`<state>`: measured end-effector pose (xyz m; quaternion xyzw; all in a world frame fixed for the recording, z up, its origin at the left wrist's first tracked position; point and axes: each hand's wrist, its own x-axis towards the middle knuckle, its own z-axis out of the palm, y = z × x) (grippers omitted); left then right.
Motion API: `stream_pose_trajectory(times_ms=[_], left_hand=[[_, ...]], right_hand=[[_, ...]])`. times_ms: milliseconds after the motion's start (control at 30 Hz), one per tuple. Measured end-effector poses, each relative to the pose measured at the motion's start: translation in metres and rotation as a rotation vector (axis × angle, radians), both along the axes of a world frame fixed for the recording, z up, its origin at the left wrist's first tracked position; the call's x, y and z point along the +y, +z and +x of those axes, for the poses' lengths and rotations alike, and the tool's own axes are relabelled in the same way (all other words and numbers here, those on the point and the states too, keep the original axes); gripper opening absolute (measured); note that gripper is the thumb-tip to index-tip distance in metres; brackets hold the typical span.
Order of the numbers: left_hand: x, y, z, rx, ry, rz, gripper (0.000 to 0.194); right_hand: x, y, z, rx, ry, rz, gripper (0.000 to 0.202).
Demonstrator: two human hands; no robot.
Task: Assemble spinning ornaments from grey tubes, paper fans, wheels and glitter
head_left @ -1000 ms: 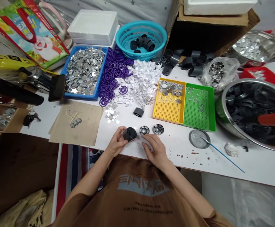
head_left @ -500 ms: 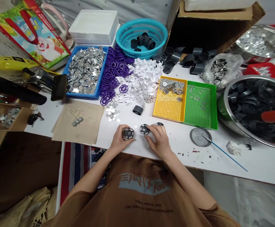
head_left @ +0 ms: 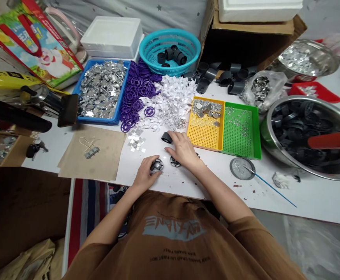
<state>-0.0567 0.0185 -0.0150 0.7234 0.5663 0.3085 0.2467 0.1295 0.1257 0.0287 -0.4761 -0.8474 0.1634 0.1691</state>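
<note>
My left hand (head_left: pixel 145 174) rests on the table, its thumb and fingers closed around a round black part with a spoked, wheel-like top (head_left: pixel 157 165). My right hand (head_left: pixel 184 151) reaches over the table, thumb and fingers apart, at the right side of a short black plastic cylinder (head_left: pixel 166 137). Its fingertips overlap the cylinder's edge; whether they press on it I cannot tell. Under the right palm, partly covered, lies a second spoked round part (head_left: pixel 175 161). A third piece (head_left: pixel 198 155) peeks out beyond the wrist side, mostly hidden.
Behind the hands are small silver squares (head_left: pixel 136 140), white pieces (head_left: pixel 172 93), purple rings (head_left: pixel 136 97) and a blue tray (head_left: pixel 118 116). Yellow (head_left: pixel 203 140) and green (head_left: pixel 240 149) trays stand right, beyond them a steel bowl (head_left: pixel 267 144). A blue stick (head_left: pixel 275 190) leans on a grey dish (head_left: pixel 242 168).
My right hand has let go of the spoked round part and moved forward and left to the black cylinder. My left hand keeps its hold. The view has shifted slightly.
</note>
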Motion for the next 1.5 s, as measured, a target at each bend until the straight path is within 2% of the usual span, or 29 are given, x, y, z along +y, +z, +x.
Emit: stream_pose_trajectory(times_ms=[67, 133, 233, 333, 433, 567, 633, 733, 833, 933, 1133, 1233, 1333, 1433, 1500], left_hand=[[0.0, -0.005, 0.0, 0.002, 0.048, 0.021, 0.052], [0.0, -0.007, -0.001, 0.001, 0.061, 0.034, 0.055], [-0.001, -0.004, -0.003, -0.015, 0.031, 0.033, 0.063], [0.0, 0.0, -0.005, -0.028, -0.017, 0.02, 0.06], [0.003, -0.001, -0.003, -0.002, -0.027, 0.012, 0.051], [0.008, -0.004, 0.005, 0.02, -0.013, 0.057, 0.046], [0.009, -0.002, 0.006, 0.028, -0.025, 0.073, 0.051], [0.008, 0.004, 0.005, 0.035, -0.016, 0.084, 0.06], [0.004, 0.009, 0.003, 0.027, 0.0, 0.101, 0.058], [0.002, 0.011, 0.006, 0.043, -0.032, 0.103, 0.053], [0.007, 0.006, 0.013, 0.094, -0.035, 0.111, 0.042], [0.014, 0.005, 0.013, 0.127, 0.017, 0.154, 0.044], [0.018, 0.009, 0.019, 0.139, 0.054, 0.219, 0.045], [0.02, 0.015, 0.033, 0.179, -0.147, 0.211, 0.033], [0.025, 0.018, 0.042, 0.244, -0.283, 0.144, 0.038]], right_hand=[[0.01, -0.002, -0.01, -0.032, 0.011, -0.035, 0.046], [0.005, 0.0, -0.01, 0.026, 0.041, -0.04, 0.04], [-0.028, 0.008, 0.01, 0.224, 0.125, 0.036, 0.036], [-0.076, 0.009, 0.043, 0.284, 0.124, 0.099, 0.04], [-0.114, -0.006, 0.067, 0.206, 0.094, 0.082, 0.04], [-0.135, -0.03, 0.081, 0.18, 0.02, 0.022, 0.038], [-0.136, -0.032, 0.086, 0.26, -0.061, -0.02, 0.041], [-0.132, -0.026, 0.094, 0.356, -0.18, -0.082, 0.049], [-0.129, -0.02, 0.098, 0.365, -0.139, -0.171, 0.057], [-0.126, -0.024, 0.095, 0.358, -0.069, -0.203, 0.058], [-0.118, -0.041, 0.075, 0.377, -0.1, -0.08, 0.058], [-0.109, -0.038, 0.074, 0.355, -0.141, -0.006, 0.063], [-0.096, -0.03, 0.085, 0.389, -0.198, 0.049, 0.062], [-0.084, -0.029, 0.097, 0.379, -0.167, 0.031, 0.051], [-0.08, -0.034, 0.098, 0.357, -0.116, 0.01, 0.04]])
